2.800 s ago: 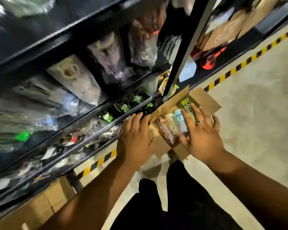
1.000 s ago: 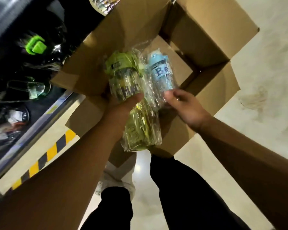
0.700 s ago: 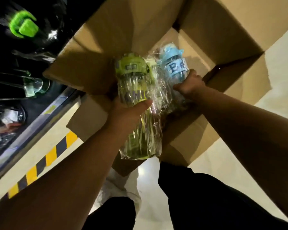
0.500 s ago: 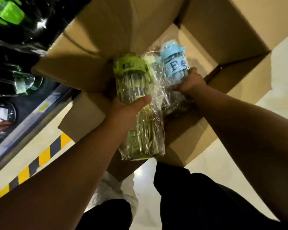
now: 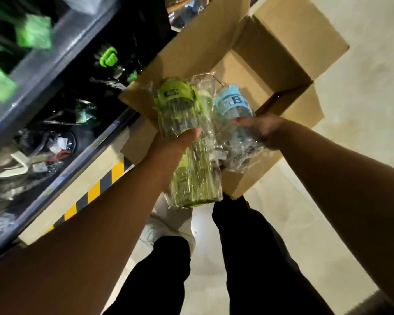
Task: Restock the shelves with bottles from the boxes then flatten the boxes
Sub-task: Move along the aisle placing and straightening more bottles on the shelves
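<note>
An open cardboard box [image 5: 280, 53] sits on the floor beside the dark shelf [image 5: 62, 71]. My left hand [image 5: 175, 148] grips a green bottle [image 5: 182, 135] wrapped in clear plastic, held above the box's near edge. My right hand [image 5: 262, 130] is closed on a blue bottle [image 5: 233, 108], also in plastic wrap, lifted to the box's opening. A third pale bottle top [image 5: 205, 98] shows between the two.
The lower shelves hold wrapped bottles with green lids [image 5: 108, 56]. Yellow-and-black tape [image 5: 93, 189] runs along the floor by the shelf base. My legs in black trousers [image 5: 237, 258] and a white shoe [image 5: 166, 226] stand just before the box. Pale floor [image 5: 362, 110] lies to the right.
My right hand closed on the blue bottle and raised it from inside the box. The left hand has kept hold of the green bottle. The view has pulled back from the box.
</note>
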The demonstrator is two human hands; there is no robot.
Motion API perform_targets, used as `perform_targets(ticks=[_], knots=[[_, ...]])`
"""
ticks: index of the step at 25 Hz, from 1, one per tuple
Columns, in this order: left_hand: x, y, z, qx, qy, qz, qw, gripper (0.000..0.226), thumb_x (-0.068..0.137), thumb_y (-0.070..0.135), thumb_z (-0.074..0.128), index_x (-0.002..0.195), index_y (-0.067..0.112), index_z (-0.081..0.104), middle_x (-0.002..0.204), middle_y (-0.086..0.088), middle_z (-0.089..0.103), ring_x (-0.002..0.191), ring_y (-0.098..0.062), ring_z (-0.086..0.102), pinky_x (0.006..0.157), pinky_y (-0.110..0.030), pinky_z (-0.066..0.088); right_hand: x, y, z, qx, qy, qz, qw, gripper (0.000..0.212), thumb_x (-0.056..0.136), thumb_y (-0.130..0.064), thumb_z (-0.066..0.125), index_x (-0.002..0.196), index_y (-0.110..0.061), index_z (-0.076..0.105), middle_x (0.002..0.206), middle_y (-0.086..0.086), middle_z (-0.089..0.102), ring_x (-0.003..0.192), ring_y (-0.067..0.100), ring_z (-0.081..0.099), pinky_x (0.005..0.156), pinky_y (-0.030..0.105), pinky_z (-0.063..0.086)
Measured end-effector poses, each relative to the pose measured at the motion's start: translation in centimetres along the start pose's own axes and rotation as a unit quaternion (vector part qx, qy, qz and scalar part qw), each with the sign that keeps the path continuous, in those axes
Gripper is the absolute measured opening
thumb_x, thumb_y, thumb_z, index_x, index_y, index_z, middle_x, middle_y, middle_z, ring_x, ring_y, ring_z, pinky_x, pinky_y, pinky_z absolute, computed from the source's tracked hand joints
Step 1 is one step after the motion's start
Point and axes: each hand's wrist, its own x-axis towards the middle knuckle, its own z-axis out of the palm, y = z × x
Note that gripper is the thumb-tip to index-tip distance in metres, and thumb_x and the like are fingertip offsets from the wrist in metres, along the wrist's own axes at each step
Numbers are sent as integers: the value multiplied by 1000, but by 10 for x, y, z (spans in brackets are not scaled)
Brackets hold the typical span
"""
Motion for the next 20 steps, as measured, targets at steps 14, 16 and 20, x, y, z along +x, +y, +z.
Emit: perform_targets(ticks=[14,16,20], knots=[[-39,-11,-21,-38,-2,30,999,99,49,69,87,135,34,54,130,10,64,117,-18,60,106,-43,45,-98,29,25,85,125,-92,984,76,71,-32,85,130,-18,39,120,5,57,98,26,66,76,42,60],[-78,6,-33,-34,-5,54,998,86,61,62,86,136,33,54,131,12,63,120,-17,57,102,-36,40,-147,23,40,101,115,-147,977,54,73,-22,84,113,-20,47,113,4,64,92,22,70,77,39,60],[-207,61,-84,-74,-25,110,991,56,76,48,81,125,34,57,106,26,66,98,7,58,95,-29,38,-291,-6,78,118,90,-239,959,60,73,-13,85,119,-17,47,118,12,67,96,24,71,73,34,57]])
